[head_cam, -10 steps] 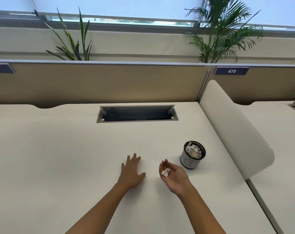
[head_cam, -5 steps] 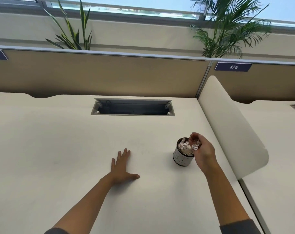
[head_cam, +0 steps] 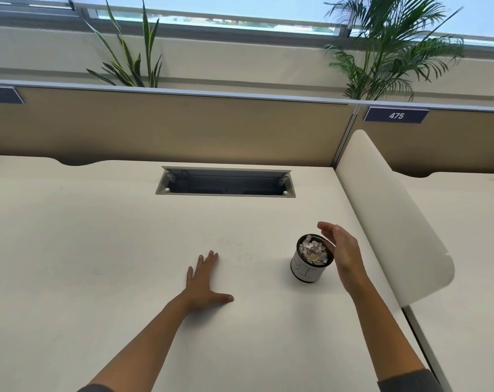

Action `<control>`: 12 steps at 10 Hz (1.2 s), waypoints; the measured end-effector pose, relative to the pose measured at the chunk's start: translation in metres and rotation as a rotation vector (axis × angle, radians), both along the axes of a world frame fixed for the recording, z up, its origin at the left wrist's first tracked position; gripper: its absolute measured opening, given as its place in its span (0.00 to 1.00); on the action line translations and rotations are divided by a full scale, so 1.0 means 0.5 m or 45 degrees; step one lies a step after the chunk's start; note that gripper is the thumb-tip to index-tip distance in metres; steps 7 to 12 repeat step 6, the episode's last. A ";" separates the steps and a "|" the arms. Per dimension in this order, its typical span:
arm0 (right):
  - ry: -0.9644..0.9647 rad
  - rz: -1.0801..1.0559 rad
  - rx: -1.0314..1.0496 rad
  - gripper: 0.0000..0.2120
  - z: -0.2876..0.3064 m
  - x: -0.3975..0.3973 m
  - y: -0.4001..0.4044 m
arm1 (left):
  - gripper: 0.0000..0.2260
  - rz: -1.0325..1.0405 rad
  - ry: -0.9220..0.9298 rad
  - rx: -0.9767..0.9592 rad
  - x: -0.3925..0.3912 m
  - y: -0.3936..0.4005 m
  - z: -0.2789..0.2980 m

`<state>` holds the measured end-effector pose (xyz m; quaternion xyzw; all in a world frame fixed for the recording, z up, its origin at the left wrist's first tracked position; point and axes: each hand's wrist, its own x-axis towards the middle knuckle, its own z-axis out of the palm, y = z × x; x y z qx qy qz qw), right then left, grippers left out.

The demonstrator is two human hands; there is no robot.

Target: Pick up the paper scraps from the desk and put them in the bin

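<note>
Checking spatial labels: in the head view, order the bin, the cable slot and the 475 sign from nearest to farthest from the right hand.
1. bin, just left of the right hand
2. cable slot, back centre of desk
3. 475 sign, on the partition behind

left sign (head_cam: 3, 95) edge-cut, bin (head_cam: 308, 269) lettering unclear

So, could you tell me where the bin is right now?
Head view: the bin stands on the desk, right of centre, just left of the open right hand.

Bright, even daylight from window strip (head_cam: 240, 22) at top. Soft, faint shadows on desk (head_cam: 99, 250). Wide-angle bowing at edges. Slight overall softness.
</note>
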<state>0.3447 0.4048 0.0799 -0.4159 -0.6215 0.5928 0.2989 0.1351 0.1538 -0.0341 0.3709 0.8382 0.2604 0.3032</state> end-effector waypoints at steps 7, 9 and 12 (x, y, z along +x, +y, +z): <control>-0.482 -0.174 0.905 0.09 -0.015 -0.047 -0.087 | 0.35 0.120 -0.436 0.060 -0.069 -0.022 0.076; -0.482 -0.174 0.905 0.09 -0.015 -0.047 -0.087 | 0.35 0.120 -0.436 0.060 -0.069 -0.022 0.076; -0.482 -0.174 0.905 0.09 -0.015 -0.047 -0.087 | 0.35 0.120 -0.436 0.060 -0.069 -0.022 0.076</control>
